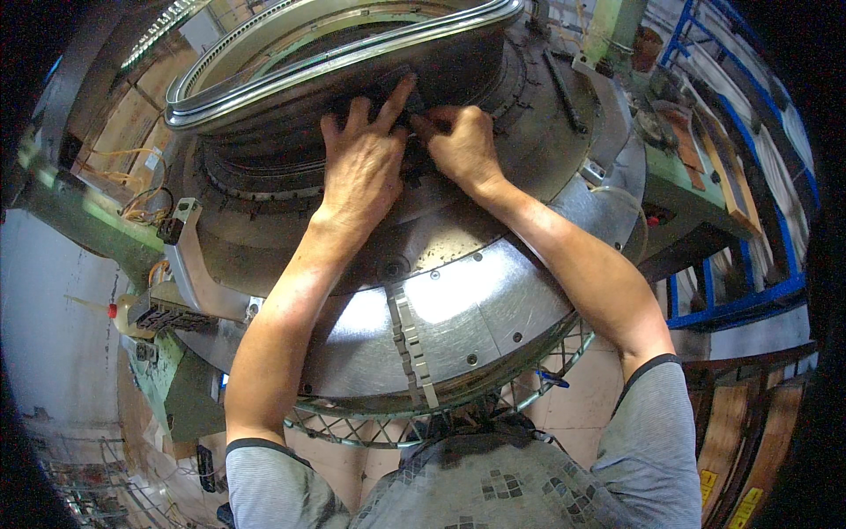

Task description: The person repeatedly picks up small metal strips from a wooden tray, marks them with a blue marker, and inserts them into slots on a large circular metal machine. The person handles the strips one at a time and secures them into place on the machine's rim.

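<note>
Left hand (363,167): fingers spread, against the dark cylinder wall (463,78), under its bright rim (344,59). Right hand (465,148) just beside, fingers curled (pinch hidden; cannot tell). Cylinder beyond the steel ring (476,286); wide gap between forearms.

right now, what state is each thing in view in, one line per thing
silver-rimmed drum: open at the top
left grip: open, spread at the drum's dark side
right grip: curled, at the drum's dark side; whether it holds anything cannot be seen
curved metal plates: in place, brightly lit
dark rod: lying down, not held
blue rack: standing, loaded
</note>
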The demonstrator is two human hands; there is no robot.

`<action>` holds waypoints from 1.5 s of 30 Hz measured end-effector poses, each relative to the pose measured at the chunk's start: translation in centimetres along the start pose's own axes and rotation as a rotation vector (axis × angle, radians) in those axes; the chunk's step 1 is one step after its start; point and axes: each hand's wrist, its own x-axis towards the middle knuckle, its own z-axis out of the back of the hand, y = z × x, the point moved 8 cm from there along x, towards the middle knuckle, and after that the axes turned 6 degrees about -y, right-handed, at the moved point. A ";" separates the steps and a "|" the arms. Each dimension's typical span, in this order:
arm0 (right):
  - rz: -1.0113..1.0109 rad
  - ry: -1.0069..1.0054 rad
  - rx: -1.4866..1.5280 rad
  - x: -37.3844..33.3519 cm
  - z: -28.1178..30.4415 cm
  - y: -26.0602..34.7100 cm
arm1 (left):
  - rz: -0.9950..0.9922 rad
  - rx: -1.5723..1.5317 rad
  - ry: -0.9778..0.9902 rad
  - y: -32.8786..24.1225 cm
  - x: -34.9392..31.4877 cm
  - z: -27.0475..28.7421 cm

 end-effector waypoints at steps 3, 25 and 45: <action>0.033 0.003 -0.077 0.0 0.2 0.5 | -0.016 0.039 0.038 0.1 0.4 0.1; -0.073 0.125 0.164 -1.4 -1.2 -0.9 | -0.062 -0.157 0.246 4.1 0.5 -1.2; -0.052 0.248 0.136 -2.0 -1.3 -1.1 | -0.118 -0.229 0.438 4.4 1.4 -0.5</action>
